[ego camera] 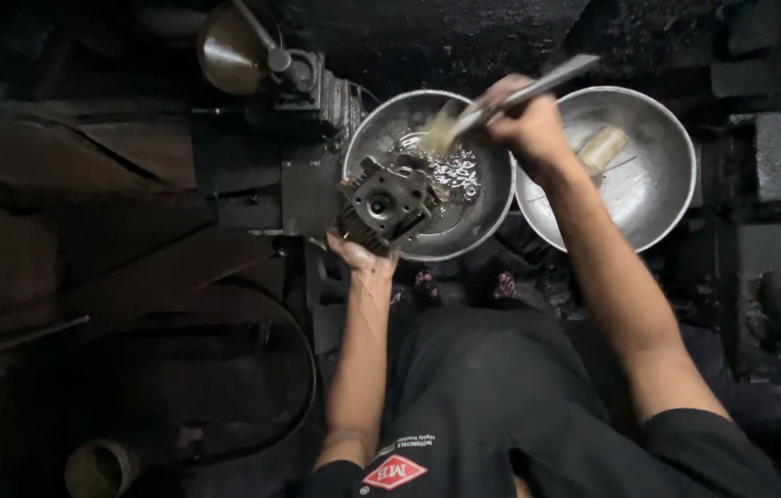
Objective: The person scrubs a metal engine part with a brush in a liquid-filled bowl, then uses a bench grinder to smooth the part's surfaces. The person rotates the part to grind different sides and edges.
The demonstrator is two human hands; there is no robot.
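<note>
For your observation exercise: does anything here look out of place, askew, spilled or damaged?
Nothing looks spilled or broken. The left hand holds a dark engine part tilted over the rim of the left metal bowl, while the right hand works a brush over it. Another brush lies loose in the right metal bowl.

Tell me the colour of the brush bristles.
Pale yellowish-tan, on the brush in the right hand; head view.

The brush (492, 106) is blurred, its bristles smeared over the left bowl (381, 124). The small metal parts (455, 171) in that bowl are too small to be told apart. The left hand (360, 251) is largely hidden behind the engine part (386, 203). The floor is lost in darkness.
</note>
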